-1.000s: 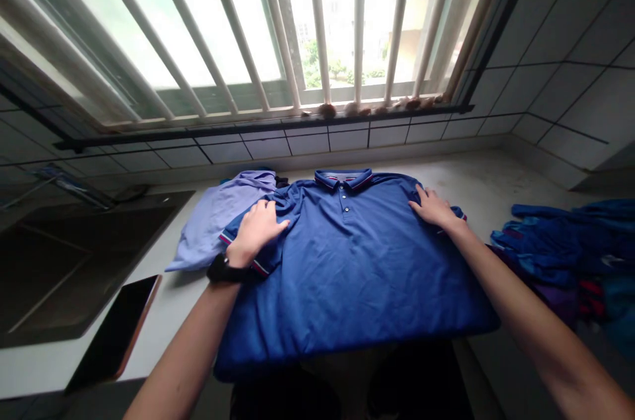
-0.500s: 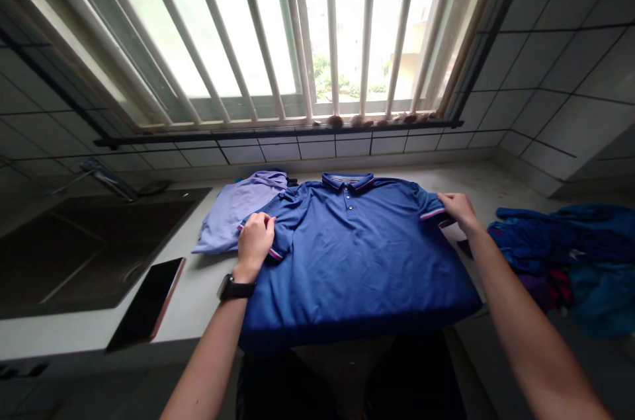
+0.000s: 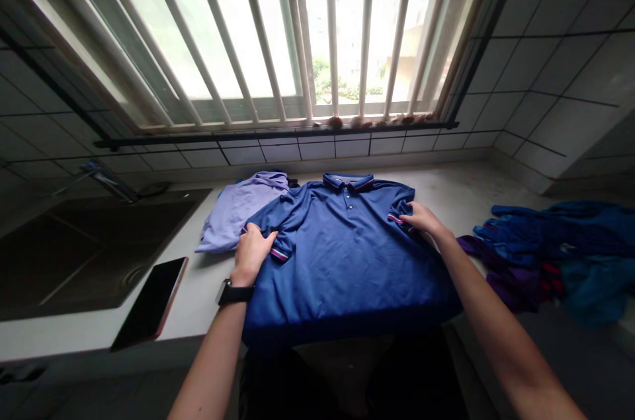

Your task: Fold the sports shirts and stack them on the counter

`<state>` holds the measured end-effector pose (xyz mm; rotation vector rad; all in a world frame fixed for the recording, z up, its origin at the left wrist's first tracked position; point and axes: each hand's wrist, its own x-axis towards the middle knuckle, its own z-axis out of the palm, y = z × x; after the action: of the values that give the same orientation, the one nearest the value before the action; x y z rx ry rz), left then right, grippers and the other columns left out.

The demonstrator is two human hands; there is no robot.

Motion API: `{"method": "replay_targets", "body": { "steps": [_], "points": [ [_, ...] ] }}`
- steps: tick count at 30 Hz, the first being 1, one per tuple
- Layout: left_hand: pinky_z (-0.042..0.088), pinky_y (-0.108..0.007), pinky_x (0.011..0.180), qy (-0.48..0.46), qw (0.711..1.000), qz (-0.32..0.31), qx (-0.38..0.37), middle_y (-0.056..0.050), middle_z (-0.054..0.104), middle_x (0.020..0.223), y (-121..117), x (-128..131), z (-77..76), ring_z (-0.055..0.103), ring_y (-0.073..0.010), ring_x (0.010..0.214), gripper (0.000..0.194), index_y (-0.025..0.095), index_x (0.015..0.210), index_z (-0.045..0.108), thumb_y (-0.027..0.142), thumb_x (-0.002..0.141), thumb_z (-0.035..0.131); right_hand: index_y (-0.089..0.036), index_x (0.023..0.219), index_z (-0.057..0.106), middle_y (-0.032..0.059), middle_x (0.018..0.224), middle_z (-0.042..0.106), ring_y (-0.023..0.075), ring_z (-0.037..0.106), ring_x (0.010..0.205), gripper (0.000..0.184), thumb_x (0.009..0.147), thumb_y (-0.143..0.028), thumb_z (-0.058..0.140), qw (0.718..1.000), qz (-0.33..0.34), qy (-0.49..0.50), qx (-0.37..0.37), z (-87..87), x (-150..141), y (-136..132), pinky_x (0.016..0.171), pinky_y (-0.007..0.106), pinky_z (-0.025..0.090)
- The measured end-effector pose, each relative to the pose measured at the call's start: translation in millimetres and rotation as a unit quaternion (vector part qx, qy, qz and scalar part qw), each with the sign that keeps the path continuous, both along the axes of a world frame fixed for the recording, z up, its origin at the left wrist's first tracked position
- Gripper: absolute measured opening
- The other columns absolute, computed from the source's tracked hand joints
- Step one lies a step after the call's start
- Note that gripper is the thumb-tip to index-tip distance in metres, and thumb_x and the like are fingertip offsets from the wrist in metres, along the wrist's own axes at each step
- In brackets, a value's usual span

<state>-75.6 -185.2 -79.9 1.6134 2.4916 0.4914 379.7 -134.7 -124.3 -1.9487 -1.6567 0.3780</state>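
Fingers (image 3: 260, 239) clamped on the sleeves (image 3: 290, 218) of the blue polo shirt (image 3: 347, 268), our left hand (image 3: 252, 253) and right hand (image 3: 424, 220) should draw evenly so it lies square on the desk (image 3: 206, 294).

- And here's the polo shirt (image 3: 347, 261), flat on the counter (image 3: 476, 185), collar toward the barred window (image 3: 297, 43)
- Just left, a second shirt (image 3: 238, 215), partly under it
- Further left, a phone (image 3: 149, 304) on the counter, beside the sink (image 3: 99, 248)
- Over on the right, a heap of clothes (image 3: 546, 254)
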Motion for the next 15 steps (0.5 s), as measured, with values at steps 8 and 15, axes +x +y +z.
{"method": "replay_targets", "body": {
  "steps": [8, 15],
  "points": [
    [0.048, -0.031, 0.074, -0.085, 0.953, -0.135, 0.258, 0.0, 0.054, 0.07, -4, 3, -0.6, 0.058, -0.0185, 0.068, 0.012, 0.024, 0.079, 0.043, 0.027, 0.087, 0.051, -0.014, 0.115, 0.071, 0.0169, 0.115, 0.071, 0.0274, 0.066, 0.11, 0.035, 0.092, -0.024, 0.046, 0.988, -0.054, -0.003, 0.143, 3.8, -18, -41, 0.101, 0.039, 0.05],
    [0.047, -0.026, 0.064, -0.15, 0.851, -0.501, 0.034, 0.001, 0.06, 0.076, -50, 13, 14.5, 0.055, -0.0137, 0.066, 0.019, 0.023, 0.083, 0.052, 0.04, 0.09, 0.055, -0.022, 0.112, 0.077, 0.0132, 0.115, 0.067, 0.0268, 0.065, 0.109, 0.033, 0.093, -0.028, 0.049, 0.99, 0.061, -0.121, 0.041, -15.5, -19, -94, 0.103, 0.039, 0.05]
  ]
}}
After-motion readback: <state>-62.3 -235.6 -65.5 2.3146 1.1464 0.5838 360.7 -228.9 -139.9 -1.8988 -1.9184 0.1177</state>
